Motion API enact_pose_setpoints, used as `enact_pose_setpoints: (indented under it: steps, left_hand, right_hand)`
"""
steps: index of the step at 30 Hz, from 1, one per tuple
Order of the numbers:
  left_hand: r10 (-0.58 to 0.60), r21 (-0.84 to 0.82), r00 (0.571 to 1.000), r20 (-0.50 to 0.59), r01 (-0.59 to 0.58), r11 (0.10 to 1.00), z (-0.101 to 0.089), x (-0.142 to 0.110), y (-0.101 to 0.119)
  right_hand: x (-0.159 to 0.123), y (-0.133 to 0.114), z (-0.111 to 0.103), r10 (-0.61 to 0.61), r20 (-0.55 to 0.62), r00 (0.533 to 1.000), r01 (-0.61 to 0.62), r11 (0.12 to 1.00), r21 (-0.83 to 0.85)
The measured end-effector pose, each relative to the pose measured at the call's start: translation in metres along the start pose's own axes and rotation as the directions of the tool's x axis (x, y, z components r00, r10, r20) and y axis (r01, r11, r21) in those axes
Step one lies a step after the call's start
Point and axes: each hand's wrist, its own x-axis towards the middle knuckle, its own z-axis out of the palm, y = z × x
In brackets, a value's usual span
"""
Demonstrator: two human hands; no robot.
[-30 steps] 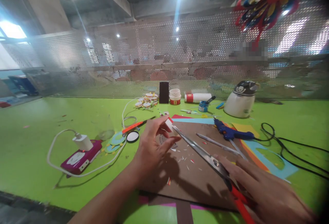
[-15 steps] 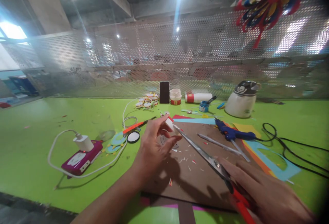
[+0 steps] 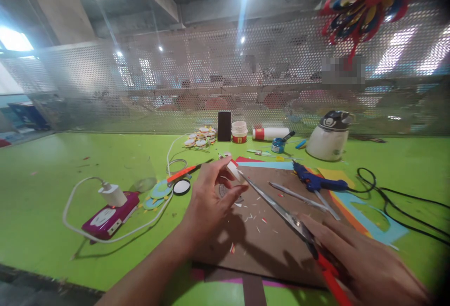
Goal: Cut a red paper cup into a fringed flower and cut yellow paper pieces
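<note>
My left hand [image 3: 214, 191] pinches a small white piece with a red edge [image 3: 233, 170], perhaps cut from a paper cup, between thumb and fingers. In my right hand [image 3: 355, 254] is a pair of scissors [image 3: 284, 214] with red handles, fingers wrapped round the grips. The blades point up and left, and their tips touch or lie very near the white piece. Below both hands lies a brown board [image 3: 253, 245], scattered with small white and red paper scraps [image 3: 264, 220]. A grey pen-like stick [image 3: 298, 196] rests on the board.
Right of the board lie a blue glue gun [image 3: 318, 179] with a black cord and light-blue paper [image 3: 393, 224]. On the left are a purple power strip [image 3: 110, 217] with a white charger and an orange cutter [image 3: 183, 175]. Behind stand a phone [image 3: 224, 126], cups [image 3: 239, 131] and a white kettle-like pot [image 3: 328, 139].
The view has shifted very slightly. Both hands, the scissors and the white piece hold almost the same position.
</note>
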Motion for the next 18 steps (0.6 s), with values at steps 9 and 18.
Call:
enact_pose_setpoints:
  steps: [9,18]
  left_hand:
    - [-0.013,-0.005,0.999,0.037,0.013,1.0,0.0009,-0.0009,0.0019]
    - [-0.007,0.01,0.999,0.032,0.007,1.0,0.0021,-0.0017,0.0013]
  right_hand:
    - [0.0026,0.0017,-0.0009,0.018,-0.036,0.999,-0.02,0.999,-0.04]
    - [-0.0065,0.0036,0.0014,0.05,0.067,0.997,-0.049,0.999,-0.024]
